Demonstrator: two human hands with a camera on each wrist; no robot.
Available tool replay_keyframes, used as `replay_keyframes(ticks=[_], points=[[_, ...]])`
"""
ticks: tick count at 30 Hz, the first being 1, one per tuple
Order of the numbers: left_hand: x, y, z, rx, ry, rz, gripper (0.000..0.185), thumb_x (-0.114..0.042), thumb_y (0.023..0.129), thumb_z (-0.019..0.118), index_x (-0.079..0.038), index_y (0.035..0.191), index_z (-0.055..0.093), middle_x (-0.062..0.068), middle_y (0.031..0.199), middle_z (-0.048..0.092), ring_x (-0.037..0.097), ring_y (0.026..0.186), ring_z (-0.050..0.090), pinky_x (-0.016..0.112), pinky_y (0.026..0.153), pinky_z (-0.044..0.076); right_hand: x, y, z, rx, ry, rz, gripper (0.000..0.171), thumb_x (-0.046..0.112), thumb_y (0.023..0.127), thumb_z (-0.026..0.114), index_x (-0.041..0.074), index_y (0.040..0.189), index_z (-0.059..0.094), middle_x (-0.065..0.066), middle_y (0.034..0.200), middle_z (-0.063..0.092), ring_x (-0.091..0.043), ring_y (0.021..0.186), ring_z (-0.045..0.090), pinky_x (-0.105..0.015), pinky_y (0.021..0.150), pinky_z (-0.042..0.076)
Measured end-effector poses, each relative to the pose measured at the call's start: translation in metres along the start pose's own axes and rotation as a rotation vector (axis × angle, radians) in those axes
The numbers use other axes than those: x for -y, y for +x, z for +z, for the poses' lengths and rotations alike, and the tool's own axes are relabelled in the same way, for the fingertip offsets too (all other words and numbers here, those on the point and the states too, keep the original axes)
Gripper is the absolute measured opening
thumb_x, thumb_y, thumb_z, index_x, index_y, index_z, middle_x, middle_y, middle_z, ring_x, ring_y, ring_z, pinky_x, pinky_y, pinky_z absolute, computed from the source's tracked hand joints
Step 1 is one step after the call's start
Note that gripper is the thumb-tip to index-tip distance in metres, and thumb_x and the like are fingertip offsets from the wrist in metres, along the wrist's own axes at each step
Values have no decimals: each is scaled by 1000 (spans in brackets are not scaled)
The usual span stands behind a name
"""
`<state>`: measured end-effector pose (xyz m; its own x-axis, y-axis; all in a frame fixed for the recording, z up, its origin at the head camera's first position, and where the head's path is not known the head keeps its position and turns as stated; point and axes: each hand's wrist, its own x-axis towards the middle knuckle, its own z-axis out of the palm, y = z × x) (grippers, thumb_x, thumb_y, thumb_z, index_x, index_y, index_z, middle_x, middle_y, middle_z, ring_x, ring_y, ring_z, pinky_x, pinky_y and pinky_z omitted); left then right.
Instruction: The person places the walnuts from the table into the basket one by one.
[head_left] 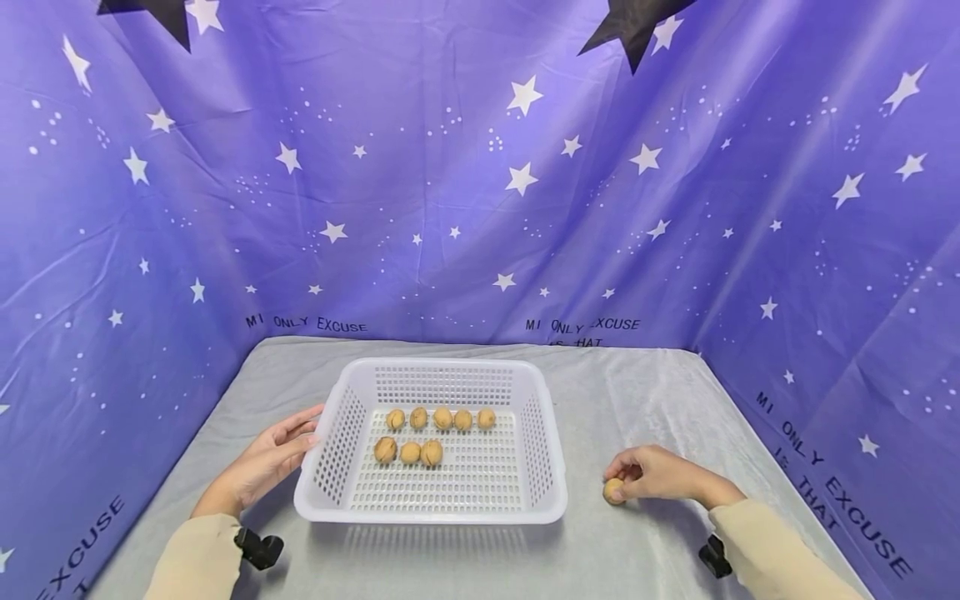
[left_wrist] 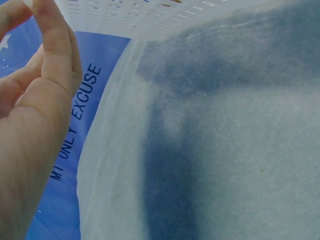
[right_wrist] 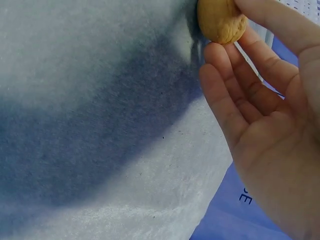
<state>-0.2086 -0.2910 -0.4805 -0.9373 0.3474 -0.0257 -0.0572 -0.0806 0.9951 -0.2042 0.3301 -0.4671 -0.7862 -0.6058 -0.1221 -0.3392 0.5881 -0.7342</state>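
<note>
I look down at a table covered in a grey cloth [head_left: 645, 400], with both of my arms in cream sleeves coming in from the near edge. A small black clip sits at each wrist.

My right hand [head_left: 660, 473] rests on the cloth near the right side of the table, a little in from the near edge. Its fingers curl around a single walnut [head_left: 614, 491], pinching it at the fingertips while it sits on or just above the cloth. In the right wrist view, the walnut is tan and wrinkled and the fingers [right_wrist: 250, 85] bend around it.

My left hand [head_left: 270, 458] lies at the left side, fingers straight and relaxed, the fingertips touching the left wall of a white plastic basket [head_left: 330, 467]. It holds nothing. The left wrist view shows the fingers [left_wrist: 52, 45] stretched up against the basket's perforated rim.

The basket stands in the middle of the table, well apart from my right hand. Inside it lie eight walnuts [head_left: 431, 433] in two rows: three nearer me, five behind them, all in the far-left part of the basket floor.

Beyond the far edge of the table hangs a purple backdrop [head_left: 480, 183] printed with white stars and lines of dark lettering
</note>
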Motion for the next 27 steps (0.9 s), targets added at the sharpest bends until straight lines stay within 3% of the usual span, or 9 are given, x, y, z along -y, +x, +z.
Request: replay_keyframes(ticks=[9,20,27], points=[[-1,0,0,-9,5,-3,65,-2,103,53,8,156,16,7,135,52,13,117,59,28,101,49,11,7,-10,-28,-58,-27,25,19,86,80,3,105,73,3,93,69,-8,84,63,-24,72,55],[1,1,-1,18,3,16,63,-2,103,51,9,155,16,6,133,55,14,117,60,28,101,49,63,33,-42,-90,-182,-69,31,30,88,79,9,109,73,6,98,69,-12,89,63,-30,80,56],[2,1,-3,30,2,30,61,-1,104,50,9,155,18,6,133,57,15,117,60,29,100,50,99,65,-51,-69,-204,-120,36,26,89,77,4,117,71,1,109,69,-15,97,65,-34,87,56]])
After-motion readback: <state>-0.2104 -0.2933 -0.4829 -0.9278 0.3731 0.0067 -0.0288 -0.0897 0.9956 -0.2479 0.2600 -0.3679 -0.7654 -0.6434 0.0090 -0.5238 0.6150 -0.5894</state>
